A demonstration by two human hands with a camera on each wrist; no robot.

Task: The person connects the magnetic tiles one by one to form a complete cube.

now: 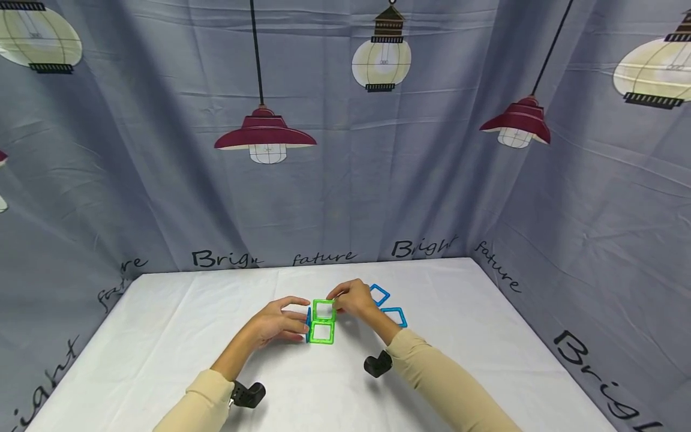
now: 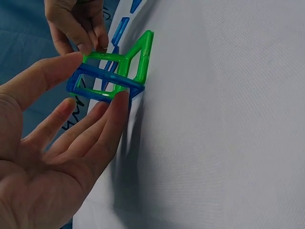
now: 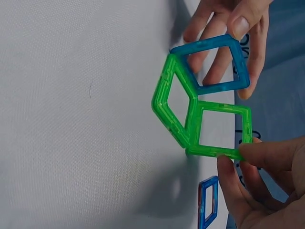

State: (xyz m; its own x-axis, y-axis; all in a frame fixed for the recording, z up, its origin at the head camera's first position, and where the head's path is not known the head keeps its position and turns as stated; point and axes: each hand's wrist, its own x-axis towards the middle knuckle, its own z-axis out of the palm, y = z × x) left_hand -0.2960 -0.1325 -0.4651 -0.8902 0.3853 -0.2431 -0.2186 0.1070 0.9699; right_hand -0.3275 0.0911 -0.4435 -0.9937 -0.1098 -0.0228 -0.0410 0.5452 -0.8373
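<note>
Two green square frame tiles meet along an edge on the white table; the near one [image 1: 322, 343] lies low and the far one [image 3: 194, 128] stands up. A blue square frame tile [image 3: 209, 44] stands upright at the near tile's left side. My left hand [image 1: 279, 321] holds this blue tile, thumb at its upper corner and fingertips along its edge. From the right, my right hand [image 1: 353, 298] pinches the outer corner of the far green tile between thumb and fingers.
Beyond my right hand, two more blue frame tiles lie on the table [image 1: 464, 300], one tile [image 1: 382, 288] farther back and another [image 1: 403, 318] nearer. A grey curtain [image 1: 335, 204] printed with lamps hangs behind the table and along its sides.
</note>
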